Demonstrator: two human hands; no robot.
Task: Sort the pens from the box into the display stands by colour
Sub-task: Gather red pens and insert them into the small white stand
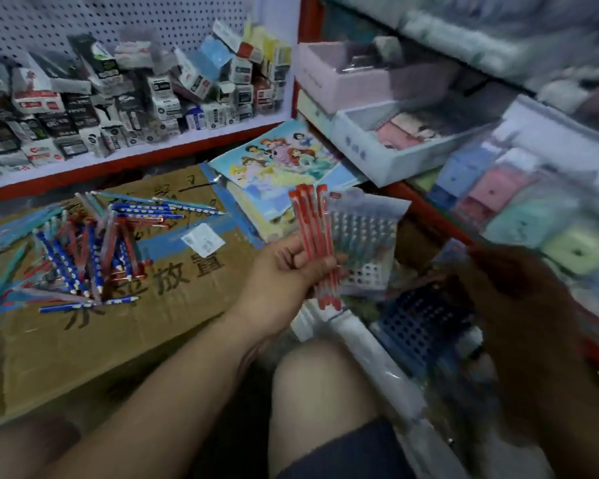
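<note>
My left hand [284, 267] grips a bunch of red pens [313, 233], held upright above my knee. Just behind them lies a perforated stand in a clear bag [365, 233]. A loose heap of blue, red and teal pens [83, 250] is spread on the flat cardboard box [173, 305] to the left. My right hand [505, 271] is dark and blurred at the right, over a blue perforated stand [426, 319]; whether it holds anything cannot be made out.
A red-edged shelf [135, 157] at the back carries several small stationery boxes. Colouring books [277, 160] lie beside the cardboard box. Open trays [377, 146] and bagged notebooks [519, 202] fill the right-hand shelves. My bare knee [322, 392] is at the bottom centre.
</note>
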